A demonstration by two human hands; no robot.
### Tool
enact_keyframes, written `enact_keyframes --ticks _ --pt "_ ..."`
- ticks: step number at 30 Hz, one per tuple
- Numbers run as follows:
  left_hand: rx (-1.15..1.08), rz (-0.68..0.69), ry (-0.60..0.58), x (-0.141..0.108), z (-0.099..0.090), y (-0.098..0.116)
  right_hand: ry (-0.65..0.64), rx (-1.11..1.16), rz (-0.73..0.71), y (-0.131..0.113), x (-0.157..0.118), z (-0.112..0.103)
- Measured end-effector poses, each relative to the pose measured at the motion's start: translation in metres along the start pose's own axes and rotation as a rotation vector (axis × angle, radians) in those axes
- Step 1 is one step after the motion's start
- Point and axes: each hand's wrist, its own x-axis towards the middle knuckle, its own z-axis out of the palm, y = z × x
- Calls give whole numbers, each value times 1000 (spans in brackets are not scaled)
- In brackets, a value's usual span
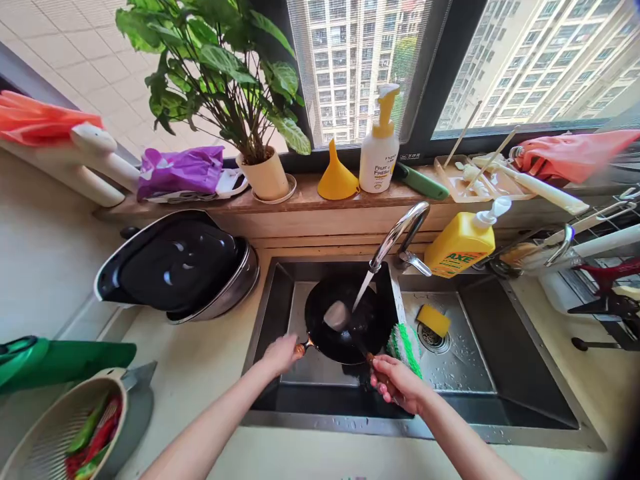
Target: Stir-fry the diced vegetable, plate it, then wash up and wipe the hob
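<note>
A black wok (320, 340) sits tilted in the left basin of the sink (295, 393), with water running into it from the faucet (400, 227). My left hand (281, 353) is closed around the wok's short handle at its left side. In my right hand (397, 383) is the brown handle of a spatula (337, 315), whose pale wet blade lies inside the wok. A green and white scrubbing cloth (406, 348) drapes over the divider between basins, close to my right hand. The wok's bottom is partly covered by water and the spatula.
A yellow sponge (434, 321) lies by the right basin's drain. Behind the sink stands a yellow AXE bottle (460, 243). A large black lidded pot (175, 267) is on the left counter, a strainer with peppers (95, 433) nearer me. The sill holds a plant pot (265, 175) and funnel (337, 177).
</note>
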Motion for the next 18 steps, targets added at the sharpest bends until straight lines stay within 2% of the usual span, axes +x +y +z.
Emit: enact_keyframes --ticks 2,4,7,9,11,13,16,18 --pt "-100 53 107 18 2 43 117 68 7 9 -3 6" --pt "-229 122 151 44 2 94 204 88 -24 17 2 15" --pt "-424 168 187 84 -3 165 258 82 -103 21 15 23" --pt "-514 176 200 103 -12 196 278 67 -165 17 27 24" --pt "-557 196 215 113 -23 208 269 45 -228 10 40 25" --pt "-552 226 233 113 -33 206 218 13 -271 2 49 27" --pt "-468 272 245 98 -39 181 96 -55 -277 -7 50 25" --pt "-386 295 224 82 -35 156 18 -116 -252 -10 40 18"
